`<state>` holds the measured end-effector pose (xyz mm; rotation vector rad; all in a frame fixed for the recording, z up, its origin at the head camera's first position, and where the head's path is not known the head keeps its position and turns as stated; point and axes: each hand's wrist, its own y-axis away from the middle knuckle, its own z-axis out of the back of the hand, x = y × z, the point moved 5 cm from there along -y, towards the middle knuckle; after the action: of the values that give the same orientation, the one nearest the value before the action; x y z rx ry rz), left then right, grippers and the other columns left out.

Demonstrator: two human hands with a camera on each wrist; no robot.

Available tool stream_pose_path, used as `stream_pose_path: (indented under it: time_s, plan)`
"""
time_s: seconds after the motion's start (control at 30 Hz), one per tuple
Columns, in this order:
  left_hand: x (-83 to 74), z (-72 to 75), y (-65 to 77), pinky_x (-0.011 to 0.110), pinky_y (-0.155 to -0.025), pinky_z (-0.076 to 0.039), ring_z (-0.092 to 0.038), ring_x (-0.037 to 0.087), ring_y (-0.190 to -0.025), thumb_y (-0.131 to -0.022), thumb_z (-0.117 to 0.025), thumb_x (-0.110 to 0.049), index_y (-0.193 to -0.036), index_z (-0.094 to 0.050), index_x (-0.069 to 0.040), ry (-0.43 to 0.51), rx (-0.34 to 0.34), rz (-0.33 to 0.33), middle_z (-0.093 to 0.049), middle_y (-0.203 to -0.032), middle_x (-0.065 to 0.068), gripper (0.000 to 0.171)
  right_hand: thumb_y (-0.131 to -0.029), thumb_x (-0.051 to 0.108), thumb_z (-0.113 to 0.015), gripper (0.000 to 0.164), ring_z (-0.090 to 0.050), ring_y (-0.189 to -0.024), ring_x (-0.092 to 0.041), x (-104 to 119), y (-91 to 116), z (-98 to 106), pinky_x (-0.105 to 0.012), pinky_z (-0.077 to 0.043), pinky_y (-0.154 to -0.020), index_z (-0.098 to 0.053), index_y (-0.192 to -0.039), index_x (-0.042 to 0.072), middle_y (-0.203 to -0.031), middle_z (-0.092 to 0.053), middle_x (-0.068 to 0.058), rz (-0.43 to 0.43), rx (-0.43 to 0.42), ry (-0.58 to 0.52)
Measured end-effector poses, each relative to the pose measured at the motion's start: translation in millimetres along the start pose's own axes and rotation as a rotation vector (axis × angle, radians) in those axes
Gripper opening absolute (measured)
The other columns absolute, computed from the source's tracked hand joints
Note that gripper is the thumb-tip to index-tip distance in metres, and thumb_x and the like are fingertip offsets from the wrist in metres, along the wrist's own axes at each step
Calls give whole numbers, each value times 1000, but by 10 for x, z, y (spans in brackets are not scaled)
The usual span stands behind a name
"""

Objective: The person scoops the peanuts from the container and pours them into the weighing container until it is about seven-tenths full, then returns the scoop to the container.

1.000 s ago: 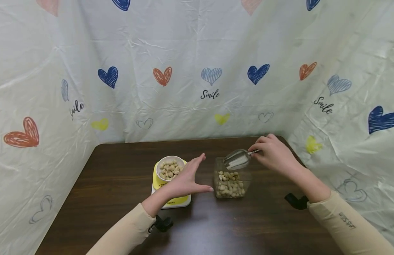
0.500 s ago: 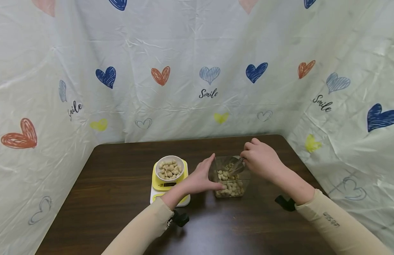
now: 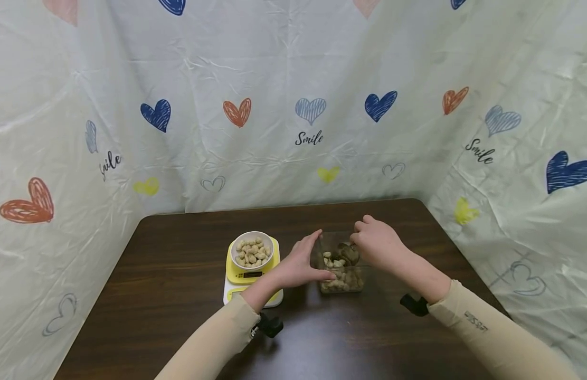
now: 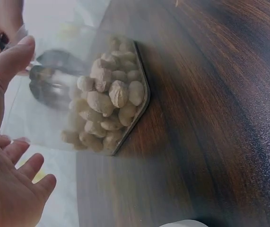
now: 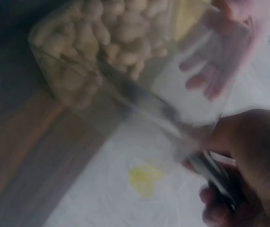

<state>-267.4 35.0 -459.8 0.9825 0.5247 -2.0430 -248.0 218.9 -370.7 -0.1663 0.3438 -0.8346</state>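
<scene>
Clear plastic container (image 3: 365, 274), partly filled with peanuts in their shells (image 4: 99, 101), stands on the table. My left hand (image 3: 300, 265) holds it at its left side, thumb over the near rim and fingers spread along the outer wall. The fingers show through the wall in the right wrist view. My right hand (image 3: 380, 241) grips the handle of a metal scoop (image 5: 144, 104), which is blurred there. The scoop's bowl is down inside the container, at the peanuts; its tip is partly hidden among them.
Left of the container, a white bowl (image 3: 233, 257) of peanuts sits on a yellow-and-white kitchen scale (image 3: 234, 276). The dark wooden table (image 3: 179, 274) is enclosed by a white curtain (image 3: 265, 174) printed with hearts along its back and sides.
My left hand has moved right from beside the scale to the container. My right hand has brought the scoop down and left, from above the container into it.
</scene>
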Motion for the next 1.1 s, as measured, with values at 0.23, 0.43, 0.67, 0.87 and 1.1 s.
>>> stream_pose_path:
  time_s: [0.23, 0.43, 0.67, 0.87, 1.1]
  plan:
    - [10, -18, -15, 54, -114, -32, -20, 30, -152, -85, -81, -54, -166, -10, -28, -17, -5, 8, -29, -163, -4, 111, -83, 0, -79, 13, -49, -76, -20, -125, 23, -81, -36, -48, -70, -81, -87, 13, -83, -63, 1, -108, 93, -171]
    - [1, -20, -18, 52, -114, -33, -23, 29, -151, -83, -82, -54, -166, -12, -24, -28, -10, 3, -32, -161, -4, 112, -87, 10, -81, 8, -55, -86, -19, -191, 33, -111, -39, -50, -76, -80, -91, 17, -92, -67, 3, -136, 187, -341]
    - [2, -10, -18, 50, -114, -32, -24, 27, -151, -83, -83, -51, -165, -13, -26, -26, -11, 6, -32, -160, -5, 111, -89, 16, -81, 8, -57, -92, -20, -295, 62, -142, -42, -49, -79, -80, -95, 21, -98, -66, 7, -198, 231, -425]
    - [11, 1, -8, 50, -114, -33, -24, 27, -151, -81, -82, -57, -165, -12, -28, -25, -14, 9, -32, -161, -5, 113, -91, 16, -77, 9, -56, -97, -22, -374, 64, -108, -41, -47, -78, -79, -97, 24, -101, -66, 7, -250, 230, -478]
    - [-23, 13, 7, 51, -114, -33, -27, 29, -149, -81, -84, -52, -165, -15, -25, -21, -30, -1, -35, -159, -2, 112, -92, 18, -77, 9, -59, -98, -22, -479, 83, -106, -46, -47, -87, -80, -99, 22, -101, -67, 7, -269, 213, -530]
